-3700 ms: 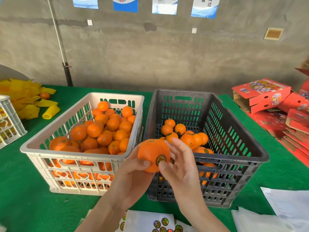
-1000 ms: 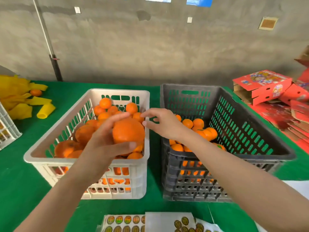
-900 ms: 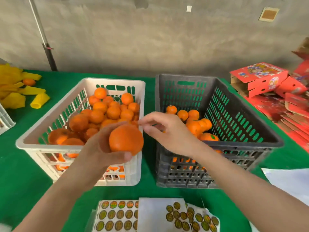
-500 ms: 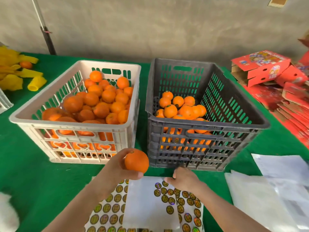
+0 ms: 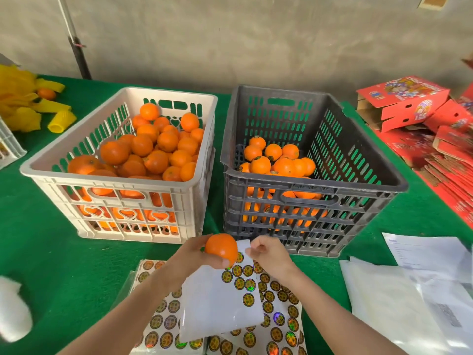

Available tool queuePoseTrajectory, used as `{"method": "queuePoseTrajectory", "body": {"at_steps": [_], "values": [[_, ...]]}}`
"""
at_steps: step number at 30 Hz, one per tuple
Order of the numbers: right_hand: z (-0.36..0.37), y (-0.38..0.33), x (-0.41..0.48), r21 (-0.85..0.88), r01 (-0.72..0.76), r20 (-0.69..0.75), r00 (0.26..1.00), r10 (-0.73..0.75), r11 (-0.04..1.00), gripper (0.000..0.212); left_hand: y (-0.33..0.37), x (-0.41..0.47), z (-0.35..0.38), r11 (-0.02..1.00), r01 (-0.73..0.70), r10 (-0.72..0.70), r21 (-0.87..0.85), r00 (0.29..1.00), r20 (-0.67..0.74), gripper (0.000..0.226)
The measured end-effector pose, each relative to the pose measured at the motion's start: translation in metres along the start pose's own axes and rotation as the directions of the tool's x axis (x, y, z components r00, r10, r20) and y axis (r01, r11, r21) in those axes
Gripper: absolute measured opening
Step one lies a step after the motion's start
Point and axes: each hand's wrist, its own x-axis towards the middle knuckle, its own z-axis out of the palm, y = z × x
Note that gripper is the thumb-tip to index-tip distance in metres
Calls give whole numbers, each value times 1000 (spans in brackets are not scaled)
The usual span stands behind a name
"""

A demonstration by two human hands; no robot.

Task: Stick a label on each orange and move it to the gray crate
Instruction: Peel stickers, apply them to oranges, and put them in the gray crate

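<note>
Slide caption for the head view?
Left hand holds an orange over label sheets; right hand pinches the top sheet by its corner.

Bare concrete wall (image 5: 256, 39), green-covered table (image 5: 51, 252)

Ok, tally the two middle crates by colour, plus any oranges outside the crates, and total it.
White crate: 1
Gray crate: 1
Oranges outside crates: 2 (held orange in the grip of the left hand; loose orange on the yellow nets)
Total: 4
</note>
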Motion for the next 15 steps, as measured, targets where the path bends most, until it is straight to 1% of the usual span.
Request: {"method": "queuePoseTrajectory", "body": {"at_steps": [1,3,5,7,11,15], "values": [[-3,-6,-2,57,8,11,1000,-9,998,19,6,1,-2,1000,-2,2,26,1000,30,81],[-8,-16,-6,175,10,23,1000,-14,984,15,15,2,-5,995,-37,29,89,995,91,80],[-14,-23,-10,282,-13,43,999,1,959,15,18,4,-9,991,-75,64,111,993,94,83],[-22,-26,-14,373,-82,105,993,46,924,16,18,5,-15,990,-101,94,102,993,77,81],[-37,-24,-21,403,-179,199,974,105,897,8,15,6,-25,989,-118,111,93,991,80,81],[-35,-25,-22,406,-218,219,966,137,887,7,14,6,-26,992,-101,94,81,992,82,80]]}}
